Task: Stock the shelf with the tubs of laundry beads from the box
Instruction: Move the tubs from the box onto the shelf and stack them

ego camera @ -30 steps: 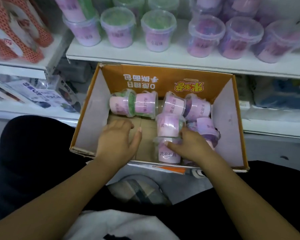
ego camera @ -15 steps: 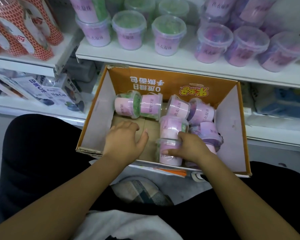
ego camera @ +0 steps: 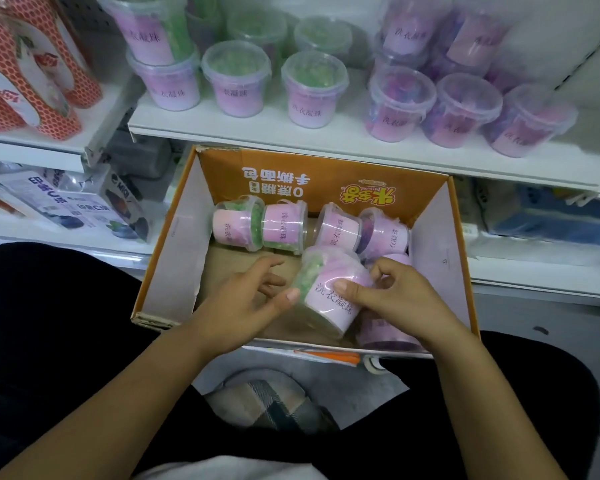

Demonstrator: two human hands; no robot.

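Observation:
An orange cardboard box (ego camera: pixel 174 258) sits on the floor below the white shelf (ego camera: pixel 326 143). Several clear tubs with pink labels lie on their sides inside it. My right hand (ego camera: pixel 392 296) grips a tub of green beads (ego camera: pixel 329 292), tilted and lifted at the box's near side. My left hand (ego camera: pixel 246 299) touches the tub's left side with its thumb, fingers loosely bent. Two green-bead tubs (ego camera: pixel 260 226) and two purple-bead tubs (ego camera: pixel 364 230) lie along the far wall of the box. Another purple tub (ego camera: pixel 385 336) lies under my right wrist.
The shelf holds green-bead tubs (ego camera: pixel 238 81) at left and purple-bead tubs (ego camera: pixel 465 109) at right, some stacked. Red patterned packages (ego camera: pixel 25 71) stand on the shelf to the left. Boxed goods (ego camera: pixel 66 206) lie on the lower shelf. My knees flank the box; a checked slipper (ego camera: pixel 267 400) is below.
My right hand has lifted the green-bead tub off the box floor and tilted it. My left hand moved right to meet the tub. The view shifted closer to the shelf.

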